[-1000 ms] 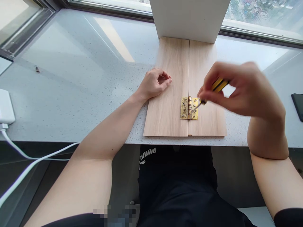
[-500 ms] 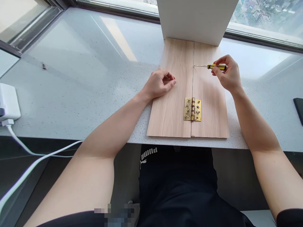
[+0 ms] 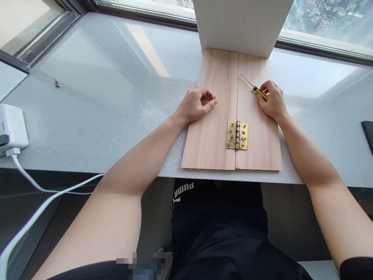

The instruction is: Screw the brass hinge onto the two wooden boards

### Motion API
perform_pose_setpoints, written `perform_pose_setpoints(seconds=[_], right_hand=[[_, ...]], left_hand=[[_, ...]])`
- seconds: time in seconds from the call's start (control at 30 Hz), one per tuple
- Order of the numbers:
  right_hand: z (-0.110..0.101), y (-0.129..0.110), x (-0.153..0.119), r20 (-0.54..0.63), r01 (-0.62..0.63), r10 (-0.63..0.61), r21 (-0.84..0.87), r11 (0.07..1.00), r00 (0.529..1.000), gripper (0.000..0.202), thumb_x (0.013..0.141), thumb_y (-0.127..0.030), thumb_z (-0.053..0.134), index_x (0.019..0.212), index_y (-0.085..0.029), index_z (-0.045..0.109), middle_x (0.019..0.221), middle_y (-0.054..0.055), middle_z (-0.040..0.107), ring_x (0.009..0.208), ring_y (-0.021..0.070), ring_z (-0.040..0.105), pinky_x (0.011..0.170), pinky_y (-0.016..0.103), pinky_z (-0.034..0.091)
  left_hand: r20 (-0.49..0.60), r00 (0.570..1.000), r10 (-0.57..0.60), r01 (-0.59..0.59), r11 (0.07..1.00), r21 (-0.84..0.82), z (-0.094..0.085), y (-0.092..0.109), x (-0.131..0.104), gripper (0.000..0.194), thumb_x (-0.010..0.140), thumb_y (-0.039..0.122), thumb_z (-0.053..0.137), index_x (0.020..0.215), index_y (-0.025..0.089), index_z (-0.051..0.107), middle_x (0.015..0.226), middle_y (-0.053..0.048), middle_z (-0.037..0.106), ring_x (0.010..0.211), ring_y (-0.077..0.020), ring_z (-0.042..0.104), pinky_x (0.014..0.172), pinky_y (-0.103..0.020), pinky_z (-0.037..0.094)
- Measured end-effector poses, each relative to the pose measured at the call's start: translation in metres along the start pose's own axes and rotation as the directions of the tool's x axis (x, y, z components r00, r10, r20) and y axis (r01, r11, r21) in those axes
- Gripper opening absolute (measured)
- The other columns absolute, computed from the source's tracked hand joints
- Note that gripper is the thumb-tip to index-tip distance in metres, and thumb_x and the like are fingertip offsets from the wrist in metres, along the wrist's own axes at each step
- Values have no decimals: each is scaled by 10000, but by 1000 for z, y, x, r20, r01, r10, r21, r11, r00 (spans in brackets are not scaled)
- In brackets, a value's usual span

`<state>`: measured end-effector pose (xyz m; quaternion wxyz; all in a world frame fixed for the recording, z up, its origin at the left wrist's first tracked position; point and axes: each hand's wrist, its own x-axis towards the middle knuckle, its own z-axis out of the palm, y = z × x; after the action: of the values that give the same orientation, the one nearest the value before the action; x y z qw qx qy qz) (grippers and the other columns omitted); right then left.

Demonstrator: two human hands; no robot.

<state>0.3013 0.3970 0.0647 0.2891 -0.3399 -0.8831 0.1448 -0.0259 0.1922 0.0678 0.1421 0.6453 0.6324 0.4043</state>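
My right hand (image 3: 274, 102) grips the yellow-and-black handle of a screwdriver (image 3: 256, 90) over the right wooden board (image 3: 258, 112). Its thin metal shaft points up and left, with the tip near the seam between the boards. My left hand (image 3: 194, 103) rests on the left wooden board (image 3: 214, 136), its fingers loosely curled and nothing visible in them. A brass-coloured hinge (image 3: 237, 135) lies unfolded across the seam near the front, its barrel along the gap. Screw heads show in both leaves.
Behind the boards stands a white box-like block (image 3: 241, 27) by the window. Boards lie on a speckled white countertop (image 3: 116, 116). At left are a white charger (image 3: 13, 128) with a cable and a small dark object (image 3: 57, 83). A dark flat object (image 3: 367, 134) lies far right.
My right hand has come down and slightly left with the screwdriver. The shaft has turned from level to slanting up-left. My left hand stays in place.
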Motion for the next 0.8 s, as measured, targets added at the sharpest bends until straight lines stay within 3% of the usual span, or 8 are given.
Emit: perform_pose_setpoints(seconds=[0.17,0.6,0.8], right_hand=[[6,7,-2,-22,-6,6,-25,1000,1000,212,1070,-154,707,1210,-300,646,1315,122,815,1240,372,770,1177,661,653],[7,6,0,-22,-32,32,6,999,999,247,1045,-137,726,1216,-293,638,1360,130,785,1254,344,788,1151,583,643],[4,1,0,-30,-89,88,-16,996,996,209,1027,-187,735,1176,-306,649,1320,136,790,1261,363,756,1162,612,654]], left_hand=[[-8,1000,-14,14,1000,-10,0,1,-1,108,1000,309,826,986,269,726,1176,-112,883,1240,-357,800,1159,-570,693],[4,1000,-11,11,1000,15,-3,1,-1,137,1000,402,813,986,296,727,1195,-116,895,1266,-378,783,1194,-599,676],[-1,1000,-25,25,1000,-4,-2,3,-1,139,980,388,828,982,289,730,1176,-116,889,1255,-376,783,1170,-585,691]])
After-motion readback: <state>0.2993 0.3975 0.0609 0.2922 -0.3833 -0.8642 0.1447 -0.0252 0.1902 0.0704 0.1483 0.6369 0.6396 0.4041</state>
